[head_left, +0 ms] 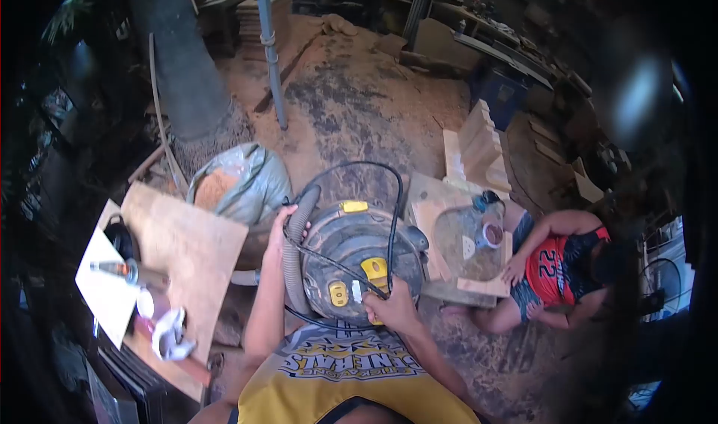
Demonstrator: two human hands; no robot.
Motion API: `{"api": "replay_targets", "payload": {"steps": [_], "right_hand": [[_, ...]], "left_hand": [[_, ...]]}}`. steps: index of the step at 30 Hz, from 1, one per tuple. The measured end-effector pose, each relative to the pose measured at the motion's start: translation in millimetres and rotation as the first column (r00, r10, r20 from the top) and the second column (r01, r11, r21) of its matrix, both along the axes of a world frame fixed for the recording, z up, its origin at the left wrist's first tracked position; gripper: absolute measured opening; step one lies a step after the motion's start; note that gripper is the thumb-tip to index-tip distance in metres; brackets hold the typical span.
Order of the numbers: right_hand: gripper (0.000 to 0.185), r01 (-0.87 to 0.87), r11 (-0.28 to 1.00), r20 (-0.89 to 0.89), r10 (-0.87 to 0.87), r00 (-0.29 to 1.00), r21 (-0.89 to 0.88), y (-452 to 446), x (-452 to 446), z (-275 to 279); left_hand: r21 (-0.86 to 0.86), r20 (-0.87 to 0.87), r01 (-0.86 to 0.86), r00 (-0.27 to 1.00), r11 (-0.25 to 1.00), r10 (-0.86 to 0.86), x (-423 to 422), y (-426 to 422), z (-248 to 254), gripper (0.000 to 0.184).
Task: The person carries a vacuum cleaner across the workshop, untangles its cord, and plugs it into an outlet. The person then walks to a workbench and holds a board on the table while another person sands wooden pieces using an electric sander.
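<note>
A round, dusty shop vacuum (355, 237) with yellow parts stands right in front of my body. My left hand (278, 233) is closed around the ribbed grey hose (293, 274) at the vacuum's left side. My right hand (395, 309) is curled over the near right edge of the vacuum's top, fingers closed at a yellow part there; what exactly they grip is partly hidden. A black cord (395, 222) loops over the vacuum and passes by my right hand.
A sack of sawdust (258, 188) lies beyond the vacuum. Plywood boards (183, 237) with tools and a cup are at left. At right a seated person (561, 274) is beside a wooden work board (426, 200) with a power tool (488, 200). A post (271, 57) stands ahead.
</note>
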State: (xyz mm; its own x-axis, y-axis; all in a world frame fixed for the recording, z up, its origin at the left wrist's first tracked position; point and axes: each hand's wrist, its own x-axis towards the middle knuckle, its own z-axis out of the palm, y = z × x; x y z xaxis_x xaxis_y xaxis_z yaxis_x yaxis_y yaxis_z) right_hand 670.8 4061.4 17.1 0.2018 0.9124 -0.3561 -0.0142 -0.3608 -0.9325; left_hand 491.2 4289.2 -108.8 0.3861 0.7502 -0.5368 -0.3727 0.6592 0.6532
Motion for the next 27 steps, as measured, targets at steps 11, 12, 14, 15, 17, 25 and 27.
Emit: {"api": "replay_targets", "payload": {"steps": [11, 12, 14, 15, 17, 25, 27], "right_hand": [[0.016, -0.068, 0.997, -0.018, 0.067, 0.998, -0.027, 305, 163, -14], [0.016, -0.081, 0.996, -0.009, 0.081, 0.997, -0.027, 332, 179, -17], [0.017, -0.055, 0.998, -0.023, 0.055, 0.998, -0.016, 382, 205, -25], [0.016, -0.021, 1.0, -0.003, 0.021, 1.0, -0.014, 408, 218, -31], [0.016, 0.044, 0.999, 0.013, -0.044, 0.999, 0.001, 462, 247, -45], [0.016, 0.221, 0.974, 0.078, -0.217, 0.973, -0.047, 700, 354, -34], [0.014, 0.265, 0.963, 0.074, -0.26, 0.963, -0.053, 751, 375, -26]], "left_hand": [[-0.001, 0.089, -0.176, 0.981, 0.984, 0.175, 128, 284, -7, 0.037], [-0.012, 0.086, -0.201, 0.976, 0.98, 0.201, 137, 307, -1, 0.038], [-0.018, 0.076, -0.203, 0.976, 0.979, 0.203, 156, 353, 5, 0.039], [-0.001, 0.083, -0.214, 0.973, 0.977, 0.213, 168, 379, -1, 0.04], [-0.054, 0.148, -0.116, 0.981, 0.992, 0.123, 190, 436, -25, 0.041], [0.001, 0.166, -0.147, 0.975, 0.989, 0.145, 336, 700, -22, 0.033], [0.0, 0.141, -0.125, 0.982, 0.992, 0.124, 372, 747, -3, 0.033]]}}
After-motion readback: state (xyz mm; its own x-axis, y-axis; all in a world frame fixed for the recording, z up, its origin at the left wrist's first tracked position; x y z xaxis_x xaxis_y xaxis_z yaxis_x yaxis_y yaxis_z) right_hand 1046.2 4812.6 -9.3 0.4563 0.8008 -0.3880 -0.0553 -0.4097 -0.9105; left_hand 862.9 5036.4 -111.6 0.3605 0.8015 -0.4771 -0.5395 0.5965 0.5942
